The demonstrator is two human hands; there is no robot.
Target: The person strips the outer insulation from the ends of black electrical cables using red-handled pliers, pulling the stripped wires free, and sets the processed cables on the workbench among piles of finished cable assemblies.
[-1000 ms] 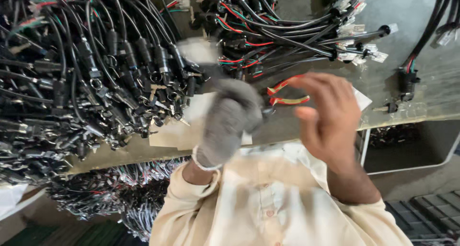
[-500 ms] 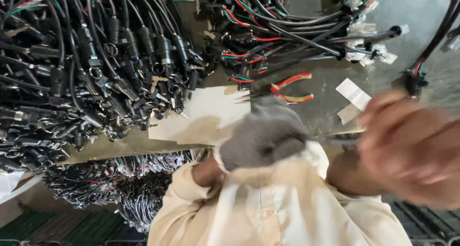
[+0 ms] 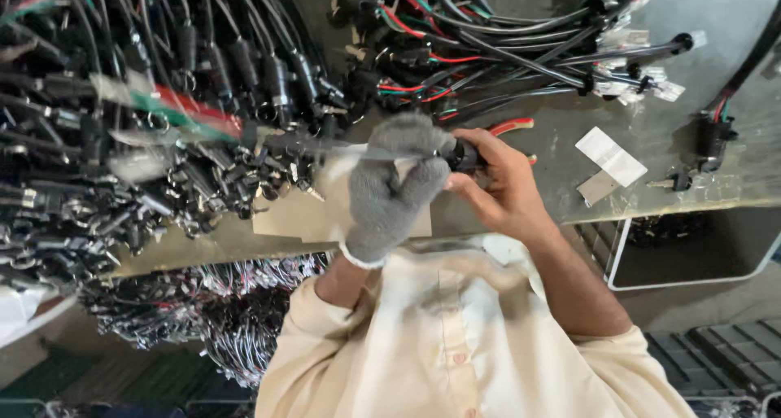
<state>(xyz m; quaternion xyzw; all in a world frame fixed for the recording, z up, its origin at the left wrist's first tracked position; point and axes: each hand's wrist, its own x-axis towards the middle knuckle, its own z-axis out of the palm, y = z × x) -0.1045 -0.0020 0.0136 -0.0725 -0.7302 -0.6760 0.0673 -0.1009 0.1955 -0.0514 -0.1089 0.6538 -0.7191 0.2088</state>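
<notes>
My grey-gloved left hand (image 3: 390,192) and bare right hand (image 3: 498,183), apart a moment ago, now pinch one small black plug connector (image 3: 465,155) together.

We see white rectangular label (image 3: 611,155) flat on grey counter (image 3: 732,186), right of hands; smaller grey-brown slip (image 3: 598,188) touching its lower corner; small white tags (image 3: 651,80) on cable ends above, print unreadable; no screens
</notes>
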